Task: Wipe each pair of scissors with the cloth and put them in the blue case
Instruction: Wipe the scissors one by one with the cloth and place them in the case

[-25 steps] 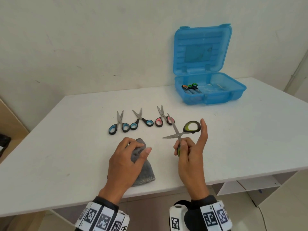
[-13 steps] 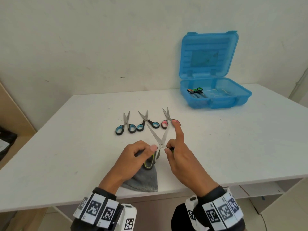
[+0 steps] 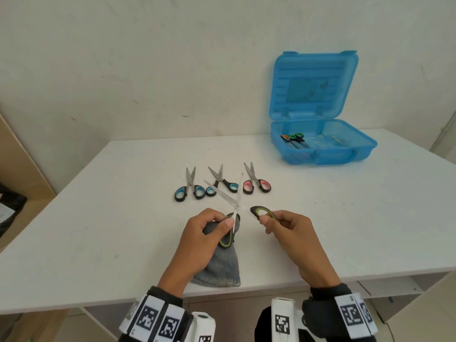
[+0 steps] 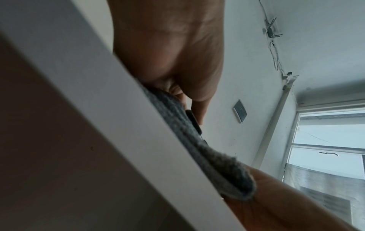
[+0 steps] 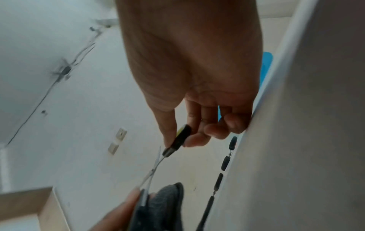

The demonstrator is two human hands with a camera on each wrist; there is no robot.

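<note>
White table [image 3: 345,218], its top scuffed and speckled, pushed against a plain off-white wall [image 3: 148,58] marked with small scratches; an open shelf [image 3: 385,286] sits under its right end above a pale floor [image 3: 222,304]. A tan wooden panel [image 3: 17,164] stands at the left, a dark bag [image 3: 9,208] just beside it. Elsewhere: a window [image 4: 326,140] giving flat daylight, a grey wall switch [image 4: 240,111], loose cables [image 4: 274,51] running up the wall, and a white pipe [image 4: 274,125] along the window's edge.
</note>
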